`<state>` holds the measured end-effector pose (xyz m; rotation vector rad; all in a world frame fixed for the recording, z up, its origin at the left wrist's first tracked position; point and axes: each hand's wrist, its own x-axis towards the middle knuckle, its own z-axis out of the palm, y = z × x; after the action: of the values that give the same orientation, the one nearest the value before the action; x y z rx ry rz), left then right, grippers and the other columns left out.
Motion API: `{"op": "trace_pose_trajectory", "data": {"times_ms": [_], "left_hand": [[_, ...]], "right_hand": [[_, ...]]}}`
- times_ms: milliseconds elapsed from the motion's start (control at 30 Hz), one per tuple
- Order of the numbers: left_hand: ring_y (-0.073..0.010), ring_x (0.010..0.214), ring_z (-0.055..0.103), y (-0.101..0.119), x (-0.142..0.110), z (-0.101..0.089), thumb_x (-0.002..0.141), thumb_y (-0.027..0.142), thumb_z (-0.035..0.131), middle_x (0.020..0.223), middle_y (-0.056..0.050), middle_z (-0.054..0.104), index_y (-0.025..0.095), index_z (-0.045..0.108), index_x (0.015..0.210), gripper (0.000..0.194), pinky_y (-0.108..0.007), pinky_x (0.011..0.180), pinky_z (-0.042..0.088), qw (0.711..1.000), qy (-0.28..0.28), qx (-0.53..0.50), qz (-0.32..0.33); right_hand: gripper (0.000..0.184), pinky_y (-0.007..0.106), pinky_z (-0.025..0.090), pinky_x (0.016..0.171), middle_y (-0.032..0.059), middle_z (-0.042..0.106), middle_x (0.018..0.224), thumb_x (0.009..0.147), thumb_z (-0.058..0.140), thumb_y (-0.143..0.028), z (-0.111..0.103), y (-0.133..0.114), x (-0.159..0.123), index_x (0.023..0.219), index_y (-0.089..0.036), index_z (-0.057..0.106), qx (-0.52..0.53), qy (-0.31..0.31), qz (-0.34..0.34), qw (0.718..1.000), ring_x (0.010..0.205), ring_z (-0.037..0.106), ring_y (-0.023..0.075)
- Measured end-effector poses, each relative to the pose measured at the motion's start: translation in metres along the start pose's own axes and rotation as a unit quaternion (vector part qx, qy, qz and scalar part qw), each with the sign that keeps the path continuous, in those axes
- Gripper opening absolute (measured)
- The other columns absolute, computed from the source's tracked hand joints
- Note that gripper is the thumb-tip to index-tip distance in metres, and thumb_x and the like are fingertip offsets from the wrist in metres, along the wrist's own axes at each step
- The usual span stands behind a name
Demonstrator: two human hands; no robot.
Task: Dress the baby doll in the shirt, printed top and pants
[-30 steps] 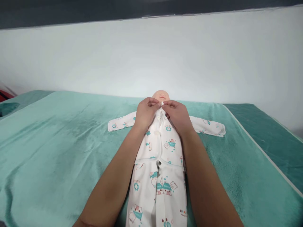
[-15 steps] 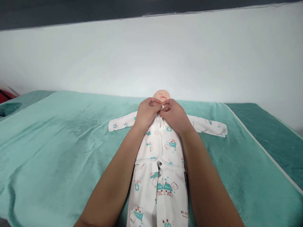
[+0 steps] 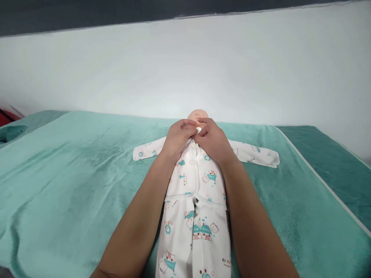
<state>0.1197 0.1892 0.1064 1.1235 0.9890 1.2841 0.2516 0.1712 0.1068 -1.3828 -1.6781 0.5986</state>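
A baby doll (image 3: 197, 113) lies on its back, its head away from me. It wears a white printed baby shirt (image 3: 210, 176) with its sleeves spread to both sides, and matching printed pants (image 3: 176, 239). Both hands meet at the shirt's neckline, just below the doll's face. My left hand (image 3: 179, 138) pinches the collar from the left, and my right hand (image 3: 211, 139) pinches it from the right. Between the fingertips shows a small white piece of the neckline. Two pale buttons (image 3: 193, 162) run down the front under my hands. The exact fingertip grip is partly hidden.
A light green plush blanket (image 3: 87, 185) is spread under the doll, over a darker green cover (image 3: 327, 162) at the right. A white wall (image 3: 185, 69) rises behind the far edge. Something red (image 3: 7, 117) stands at the far left.
My right index finger has lifted slightly and a bit more of the white neckline shows between my fingers. Both hands remain at the collar; the doll has barely moved.
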Motion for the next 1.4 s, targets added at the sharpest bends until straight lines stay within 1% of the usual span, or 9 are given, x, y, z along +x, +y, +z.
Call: {"op": "trace_pose_trajectory", "data": {"times_ms": [233, 500, 600, 700, 833, 1000, 1100, 1233, 1400], "left_hand": [[-0.0157, 0.077, 0.065, -0.004, 0.003, 0.001, 0.067, 0.011, 0.065, 0.087, -0.005, 0.070, 0.016, 0.066, 0.094, 0.028, -0.029, 0.073, 0.051, 1.000, -0.009, 0.012, 0.020], [-0.0197, 0.088, 0.066, -0.010, 0.001, -0.003, 0.078, 0.017, 0.058, 0.099, -0.005, 0.073, 0.018, 0.075, 0.087, 0.020, -0.033, 0.080, 0.049, 0.968, 0.037, 0.229, 0.095], [-0.0211, 0.100, 0.066, -0.011, -0.003, -0.006, 0.080, 0.016, 0.058, 0.106, -0.005, 0.071, 0.020, 0.076, 0.089, 0.020, -0.033, 0.090, 0.049, 0.956, 0.035, 0.263, 0.127], [-0.0197, 0.103, 0.065, -0.013, -0.013, -0.008, 0.084, 0.017, 0.058, 0.108, -0.005, 0.069, 0.020, 0.075, 0.092, 0.020, -0.032, 0.094, 0.048, 0.951, 0.035, 0.262, 0.161], [-0.0163, 0.096, 0.064, -0.016, -0.030, -0.013, 0.086, 0.017, 0.056, 0.103, -0.004, 0.069, 0.020, 0.073, 0.092, 0.018, -0.028, 0.087, 0.049, 0.950, 0.044, 0.233, 0.201], [-0.0141, 0.084, 0.060, -0.015, -0.046, -0.020, 0.088, 0.024, 0.060, 0.093, -0.001, 0.069, 0.020, 0.071, 0.084, 0.012, -0.027, 0.077, 0.045, 0.948, 0.026, 0.242, 0.207], [-0.0135, 0.080, 0.056, -0.011, -0.050, -0.023, 0.087, 0.028, 0.063, 0.093, -0.001, 0.066, 0.021, 0.071, 0.084, 0.011, -0.028, 0.075, 0.043, 0.951, -0.006, 0.246, 0.188], [-0.0150, 0.080, 0.053, -0.004, -0.053, -0.027, 0.083, 0.037, 0.070, 0.093, -0.001, 0.064, 0.023, 0.072, 0.090, 0.015, -0.029, 0.074, 0.041, 0.952, -0.059, 0.258, 0.151], [-0.0150, 0.079, 0.052, -0.003, -0.053, -0.027, 0.084, 0.031, 0.068, 0.088, -0.001, 0.063, 0.022, 0.070, 0.086, 0.009, -0.029, 0.074, 0.040, 0.949, -0.067, 0.261, 0.162]], "right_hand": [[0.053, 0.033, 0.044, 0.067, -0.0014, 0.065, 0.075, 0.080, 0.060, -0.027, 0.002, -0.001, -0.001, 0.132, -0.021, 0.053, 0.000, -0.010, 0.004, 1.000, 0.073, 0.062, 0.0201], [0.064, 0.032, 0.048, 0.069, 0.0041, 0.065, 0.106, 0.082, 0.063, -0.030, -0.012, -0.010, -0.017, 0.142, -0.022, 0.043, 0.081, -0.067, 0.049, 0.993, 0.077, 0.060, 0.0159], [0.054, 0.034, 0.048, 0.073, 0.0064, 0.062, 0.113, 0.082, 0.066, -0.034, -0.015, -0.013, -0.030, 0.131, -0.022, 0.049, 0.052, -0.055, 0.052, 0.996, 0.084, 0.059, 0.0172], [0.041, 0.034, 0.046, 0.075, 0.0077, 0.060, 0.110, 0.078, 0.069, -0.035, -0.009, -0.016, -0.047, 0.111, -0.020, 0.051, -0.023, -0.004, 0.029, 0.999, 0.088, 0.057, 0.0194], [0.022, 0.033, 0.040, 0.072, 0.0053, 0.059, 0.096, 0.082, 0.063, -0.035, 0.002, -0.021, -0.067, 0.088, -0.022, 0.047, -0.131, 0.051, 0.007, 0.990, 0.084, 0.054, 0.0200], [0.013, 0.031, 0.032, 0.066, 0.0007, 0.056, 0.078, 0.086, 0.053, -0.029, 0.005, -0.023, -0.070, 0.078, -0.022, 0.046, -0.170, 0.069, 0.017, 0.983, 0.070, 0.048, 0.0170], [0.011, 0.030, 0.032, 0.064, -0.0018, 0.055, 0.069, 0.085, 0.052, -0.027, 0.001, -0.019, -0.065, 0.076, -0.022, 0.052, -0.108, 0.055, 0.028, 0.992, 0.065, 0.045, 0.0150], [0.014, 0.027, 0.035, 0.060, -0.0038, 0.054, 0.065, 0.084, 0.057, -0.034, -0.003, -0.011, -0.062, 0.078, -0.022, 0.060, 0.055, 0.039, 0.065, 0.996, 0.061, 0.045, 0.0129], [0.015, 0.025, 0.034, 0.053, -0.0028, 0.056, 0.069, 0.080, 0.065, -0.035, -0.006, -0.008, -0.062, 0.083, -0.021, 0.066, 0.161, 0.035, 0.092, 0.982, 0.059, 0.044, 0.0114]]}}
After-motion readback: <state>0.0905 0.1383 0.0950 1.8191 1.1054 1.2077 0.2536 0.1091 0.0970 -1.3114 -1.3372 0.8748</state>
